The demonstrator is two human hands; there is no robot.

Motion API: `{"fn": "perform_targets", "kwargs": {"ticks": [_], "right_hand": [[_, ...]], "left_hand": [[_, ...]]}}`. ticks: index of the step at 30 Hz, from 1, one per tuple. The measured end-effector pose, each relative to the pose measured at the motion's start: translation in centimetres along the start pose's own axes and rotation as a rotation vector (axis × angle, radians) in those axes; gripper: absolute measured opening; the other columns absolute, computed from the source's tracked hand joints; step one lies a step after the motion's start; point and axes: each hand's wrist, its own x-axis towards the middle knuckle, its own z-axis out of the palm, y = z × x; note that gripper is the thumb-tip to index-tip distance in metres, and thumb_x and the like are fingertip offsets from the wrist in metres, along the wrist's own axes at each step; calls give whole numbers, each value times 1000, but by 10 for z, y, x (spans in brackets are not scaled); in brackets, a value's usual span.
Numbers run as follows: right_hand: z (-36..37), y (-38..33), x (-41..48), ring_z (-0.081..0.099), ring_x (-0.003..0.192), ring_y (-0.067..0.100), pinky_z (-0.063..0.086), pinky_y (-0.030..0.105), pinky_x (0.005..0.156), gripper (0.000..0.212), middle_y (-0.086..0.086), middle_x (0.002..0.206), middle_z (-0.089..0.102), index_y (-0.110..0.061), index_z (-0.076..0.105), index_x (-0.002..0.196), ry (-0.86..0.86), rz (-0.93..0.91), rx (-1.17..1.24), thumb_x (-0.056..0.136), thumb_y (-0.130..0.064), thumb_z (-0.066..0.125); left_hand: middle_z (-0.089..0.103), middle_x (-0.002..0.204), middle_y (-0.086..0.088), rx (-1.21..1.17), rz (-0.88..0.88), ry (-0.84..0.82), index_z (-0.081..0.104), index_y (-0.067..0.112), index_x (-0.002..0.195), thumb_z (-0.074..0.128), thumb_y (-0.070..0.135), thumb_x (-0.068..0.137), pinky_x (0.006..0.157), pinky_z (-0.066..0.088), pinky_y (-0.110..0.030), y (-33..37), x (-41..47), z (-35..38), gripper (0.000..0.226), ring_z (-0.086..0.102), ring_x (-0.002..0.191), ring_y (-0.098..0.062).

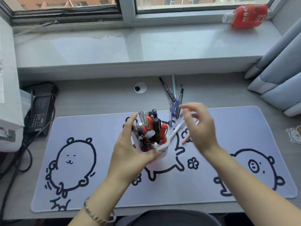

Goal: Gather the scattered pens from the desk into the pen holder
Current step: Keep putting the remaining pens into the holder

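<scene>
Head view: a white square plastic pen holder [160, 146] with a reddish see-through lower part sits near the middle of a pale lilac desk mat [101, 126] printed with black-outlined cartoon animals. The holder is tilted and crammed with black, grey and orange-red markers and pens [154, 128] standing at mixed angles. The left hand [130, 154] wraps around the holder from its left and near side, fingers curled up along the wall and thumb on the near edge, clamped on it. A beige chain bracelet [95, 214] circles the left wrist.

The right hand [198, 128] hangs above the mat just right of the holder, blurred, fingers spread and loosely curled with nothing clearly held in them. A white pen [176, 130] lies slanted against the holder's right rim, beneath that hand. Behind it, a loose cluster of scattered pens [176, 103] lies partly on the mat's far edge and partly on the grey desk [97, 98]: a black marker [167, 88], a pale green pen [174, 84], and blue and dark ones overlapping.

A black power adapter [39, 115] with cables sits at the desk's left. A red-labelled bottle [247, 16] lies on the grey window sill [130, 44]. Blue-grey curtains [280, 69] hang at right.
</scene>
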Motion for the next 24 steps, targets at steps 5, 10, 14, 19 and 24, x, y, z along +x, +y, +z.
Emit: {"fn": "perform_targets", "kwargs": {"ticks": [5,10,14,19,24], "right_hand": [[-11,75,42,53,105,40,43,41,87,52,24,130,43,-8,28,137,-38,702,-520,91,-20,49],[1,91,45,55,101,40,38,34,71,33,27,117,55,1,44,115,-135,714,-628,86,-11,50],[16,85,48,55,86,35,35,29,67,12,29,119,55,-3,49,92,-140,760,-450,90,-14,47],[37,75,42,58,92,38,40,34,65,38,25,119,53,0,35,120,-130,759,-518,89,-16,50],[37,70,40,60,93,36,42,33,66,49,18,108,61,-3,36,115,-158,706,-614,80,-21,64]], "left_hand": [[51,119,15,19,-21,10,29,56,125,85,25,56,90,38,-20,-4,-5,-6,94,45,111,0],[50,117,17,18,-47,36,29,58,123,84,24,57,92,40,-23,-11,-9,-9,92,45,109,2],[48,112,24,21,-54,33,25,64,117,84,24,59,89,38,-20,-14,-10,-12,92,43,103,17],[52,119,17,6,-67,4,29,58,124,84,36,51,93,39,-23,-10,-13,-14,94,47,111,3],[53,122,15,-5,-49,-3,30,57,124,84,37,50,90,40,-20,-9,-12,-12,94,45,108,12]]}}
